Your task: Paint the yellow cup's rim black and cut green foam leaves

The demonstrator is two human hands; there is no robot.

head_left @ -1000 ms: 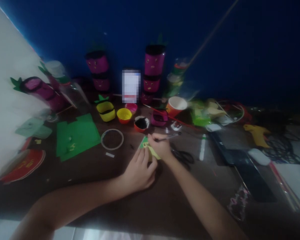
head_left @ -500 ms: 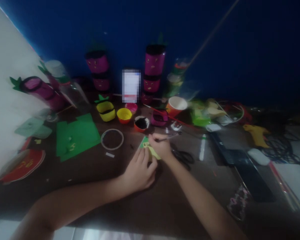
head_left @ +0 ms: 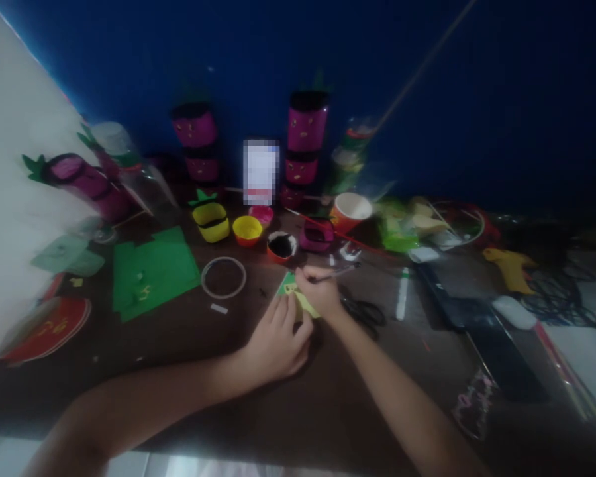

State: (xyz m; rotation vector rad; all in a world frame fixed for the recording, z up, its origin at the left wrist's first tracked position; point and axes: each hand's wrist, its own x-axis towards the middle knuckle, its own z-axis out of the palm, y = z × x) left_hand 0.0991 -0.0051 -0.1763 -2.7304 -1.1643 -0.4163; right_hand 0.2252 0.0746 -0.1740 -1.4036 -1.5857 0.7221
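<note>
My right hand (head_left: 318, 289) is closed round a dark pen (head_left: 341, 270), its fist low over a small yellow paper (head_left: 306, 304) with a green piece (head_left: 285, 283) beside it. On the lower left of that paper lies my left hand (head_left: 279, 334), its fingers bent and its fingertips pressing the paper on the table. Black scissors (head_left: 365, 311) rest just right of my right wrist. Ahead of my hands stands a small cup of black paint (head_left: 281, 246).
Green sheets (head_left: 153, 271) and a clear ring (head_left: 223, 277) lie to the left. Yellow cups (head_left: 211, 222), purple bottle containers (head_left: 306, 126) and a white-rimmed cup (head_left: 351, 209) stand behind. At the right are a white marker (head_left: 402, 293), a dark phone (head_left: 496, 351) and a yellow glue gun (head_left: 510, 266).
</note>
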